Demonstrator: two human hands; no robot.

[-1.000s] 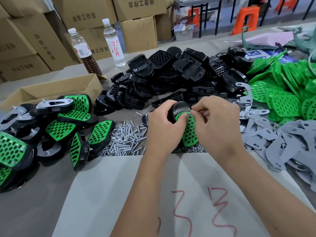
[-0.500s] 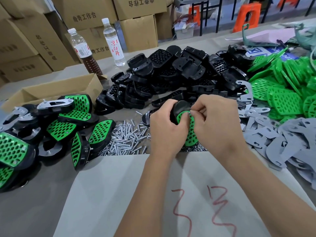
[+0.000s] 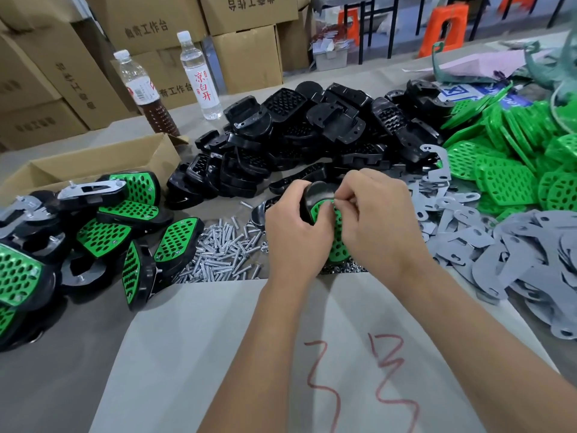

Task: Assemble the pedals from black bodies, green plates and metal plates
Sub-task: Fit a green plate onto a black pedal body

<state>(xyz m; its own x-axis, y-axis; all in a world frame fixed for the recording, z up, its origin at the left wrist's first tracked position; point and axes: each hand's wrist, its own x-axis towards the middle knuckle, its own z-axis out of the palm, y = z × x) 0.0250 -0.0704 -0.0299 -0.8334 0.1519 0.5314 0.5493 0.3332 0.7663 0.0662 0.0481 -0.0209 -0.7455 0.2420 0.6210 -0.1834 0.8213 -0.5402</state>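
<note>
My left hand [image 3: 295,237] grips a black pedal body [image 3: 317,195] with a green perforated plate [image 3: 338,242] set in its face, held upright above the table. My right hand [image 3: 379,226] holds the pedal's right side, its fingertips pinched at the plate's top edge; anything small between them is hidden. Behind lies a heap of black bodies [image 3: 312,135]. Loose green plates [image 3: 512,164] are piled at the right, grey metal plates [image 3: 505,254] below them. Screws [image 3: 221,254] lie left of my hands. Finished pedals [image 3: 103,232] are stacked at the left.
A grey sheet with red marks [image 3: 281,354] covers the near table. An open cardboard box [image 3: 93,165] sits at the back left, with two bottles [image 3: 199,76] behind it. Stacked cartons [image 3: 150,29] and orange stools [image 3: 443,29] stand beyond the table.
Both hands with the pedal have shifted slightly away from me. My right fingertips stay pinched at the green plate's top edge.
</note>
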